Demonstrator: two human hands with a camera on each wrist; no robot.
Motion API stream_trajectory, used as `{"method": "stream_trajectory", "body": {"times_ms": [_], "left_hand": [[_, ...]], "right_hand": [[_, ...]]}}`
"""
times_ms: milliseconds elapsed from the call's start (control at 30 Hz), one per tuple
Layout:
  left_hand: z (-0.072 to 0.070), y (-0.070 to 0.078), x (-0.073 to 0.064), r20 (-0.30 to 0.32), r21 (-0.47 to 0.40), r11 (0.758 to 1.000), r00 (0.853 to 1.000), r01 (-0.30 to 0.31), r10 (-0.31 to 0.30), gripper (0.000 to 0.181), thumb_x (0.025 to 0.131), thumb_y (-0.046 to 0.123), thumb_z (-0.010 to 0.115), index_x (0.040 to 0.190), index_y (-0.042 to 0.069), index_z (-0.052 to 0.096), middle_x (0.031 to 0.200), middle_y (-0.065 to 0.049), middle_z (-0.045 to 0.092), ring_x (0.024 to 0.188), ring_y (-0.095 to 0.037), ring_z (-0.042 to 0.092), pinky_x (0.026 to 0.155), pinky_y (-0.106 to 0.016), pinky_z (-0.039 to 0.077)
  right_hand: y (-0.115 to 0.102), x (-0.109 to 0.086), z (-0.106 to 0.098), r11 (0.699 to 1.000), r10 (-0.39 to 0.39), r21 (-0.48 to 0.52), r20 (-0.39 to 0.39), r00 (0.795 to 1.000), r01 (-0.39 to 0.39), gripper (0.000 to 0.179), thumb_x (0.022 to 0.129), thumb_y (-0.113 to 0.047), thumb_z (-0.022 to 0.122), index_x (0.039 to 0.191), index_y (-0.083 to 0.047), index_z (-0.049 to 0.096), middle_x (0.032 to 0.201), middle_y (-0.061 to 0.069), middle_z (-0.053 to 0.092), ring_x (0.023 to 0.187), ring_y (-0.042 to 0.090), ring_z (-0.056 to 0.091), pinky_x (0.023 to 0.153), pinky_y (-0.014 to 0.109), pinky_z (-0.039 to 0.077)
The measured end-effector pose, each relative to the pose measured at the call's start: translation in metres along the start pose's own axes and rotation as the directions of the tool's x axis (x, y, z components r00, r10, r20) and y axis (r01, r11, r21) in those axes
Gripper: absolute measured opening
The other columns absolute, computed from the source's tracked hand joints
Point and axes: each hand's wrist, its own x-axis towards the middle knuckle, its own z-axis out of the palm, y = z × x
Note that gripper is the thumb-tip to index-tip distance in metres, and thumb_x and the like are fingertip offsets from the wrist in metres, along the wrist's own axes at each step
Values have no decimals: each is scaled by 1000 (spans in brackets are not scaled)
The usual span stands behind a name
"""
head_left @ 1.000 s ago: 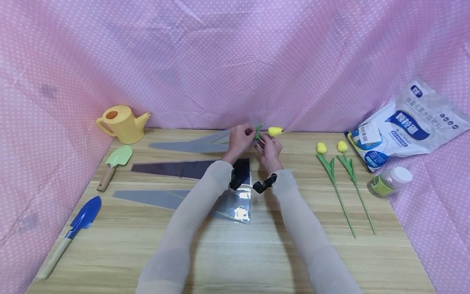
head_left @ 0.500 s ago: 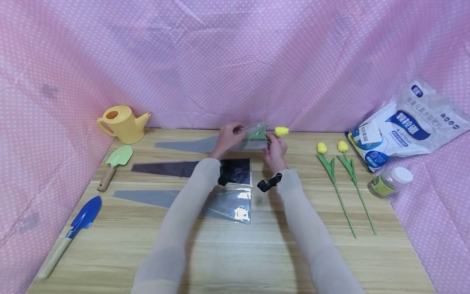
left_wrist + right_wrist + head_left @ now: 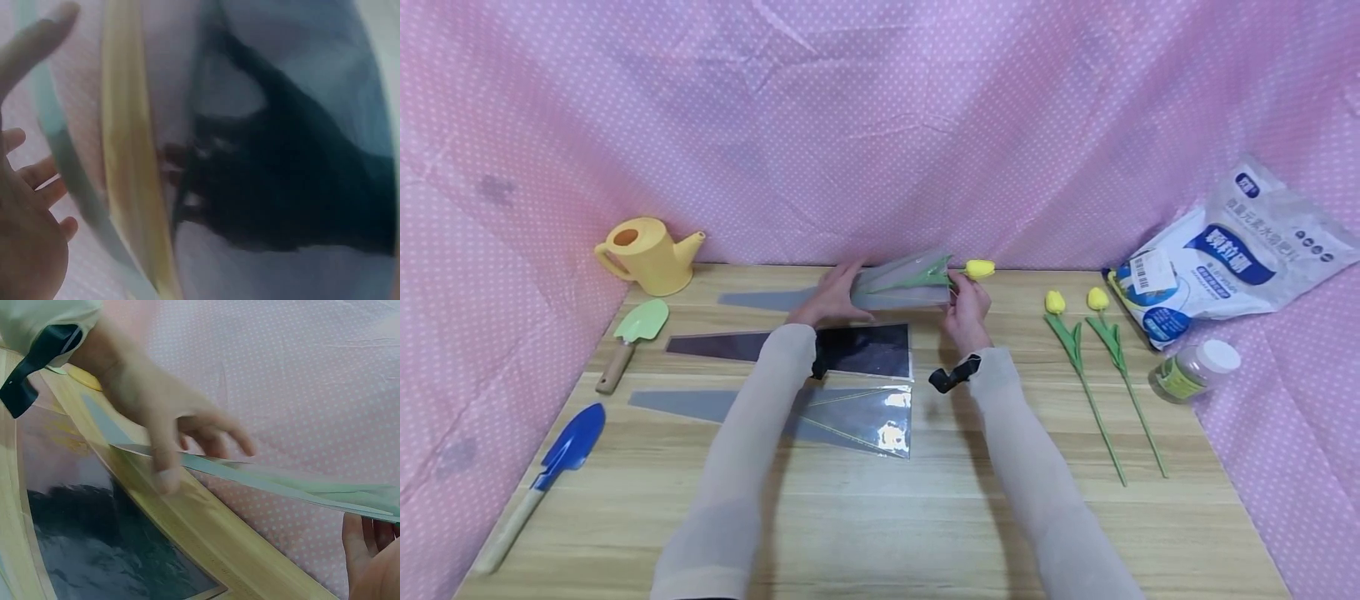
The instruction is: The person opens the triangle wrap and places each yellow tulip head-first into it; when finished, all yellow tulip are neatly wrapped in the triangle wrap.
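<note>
A clear tapered flower sleeve [image 3: 895, 287] is raised at the back of the table, with a yellow tulip [image 3: 980, 269] inside it. The bloom sticks out past the wide end, and the green leaves show through the film. My right hand [image 3: 967, 307] holds the sleeve at its wide mouth, just below the bloom; the stem is close to those fingers. Toward the narrow end, my left hand [image 3: 831, 296] is spread, thumb and fingers on either side of the sleeve, as the right wrist view also shows of the left hand [image 3: 181, 425].
Two more sleeves, one dark [image 3: 865, 350] and one clear [image 3: 857, 417], lie in front. Two tulips [image 3: 1078, 367], a jar [image 3: 1195, 372] and a fertilizer bag [image 3: 1232, 250] are right. A watering can [image 3: 651, 254], green trowel [image 3: 643, 321] and blue trowel [image 3: 574, 437] are left.
The left hand has moved left along the sleeve, from near the bloom toward the narrow end, and has spread its fingers. The tulip's leaves are now inside the sleeve; the right hand shifted slightly right.
</note>
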Motion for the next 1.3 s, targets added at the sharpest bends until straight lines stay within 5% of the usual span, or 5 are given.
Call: {"method": "stream_trajectory", "body": {"times_ms": [167, 333, 733, 1067, 1300], "left_hand": [[0, -14, -6, 9, 83, 995, 999, 49, -50, 108, 76, 33, 84, 160, 15, 19, 163, -16, 29, 151, -37, 24, 126, -55, 16], [-1, -21, -6, -54, 147, 987, 997, 65, -58, 84, 80, 24, 76, 152, 11, 35, 154, -16, 42, 143, -36, 37, 122, -51, 27], [-12, -10, -4, -99, 167, 986, 995, 32, -16, 67, 79, 15, 75, 139, 6, 48, 143, -18, 51, 134, -37, 45, 115, -53, 35], [-10, -11, -6, -105, 135, 990, 994, 32, -18, 59, 81, 14, 74, 134, 7, 50, 137, -16, 54, 128, -35, 48, 111, -50, 40], [-11, -15, -7, -128, 79, 996, 992, 28, -18, 56, 81, 13, 74, 132, 6, 52, 129, -15, 58, 119, -33, 52, 105, -50, 44]], "right_hand": [[-5, 3, -2, 999, 25, 45, -14, 1000, -25, 8, 93, -3, 64, 87, -8, 61, 74, 2, 70, 63, 11, 68, 50, 23, 54], [-8, 5, -5, 998, 16, 55, -29, 999, -14, 8, 92, -3, 65, 88, -9, 61, 74, 2, 69, 64, 11, 67, 51, 23, 54], [-6, 8, -12, 991, -129, -28, -50, 990, 128, 10, 90, -1, 65, 83, -7, 65, 69, 1, 69, 58, 9, 68, 49, 21, 56], [-16, 7, -15, 998, -55, -36, 4, 999, 55, 25, 92, -2, 62, 107, -14, 46, 84, 2, 64, 63, 12, 68, 52, 23, 56], [-35, 7, -24, 992, 1, -126, 87, 996, 10, 12, 104, -28, 51, 110, -18, 50, 100, 6, 53, 71, 18, 70, 63, 32, 62]]}}
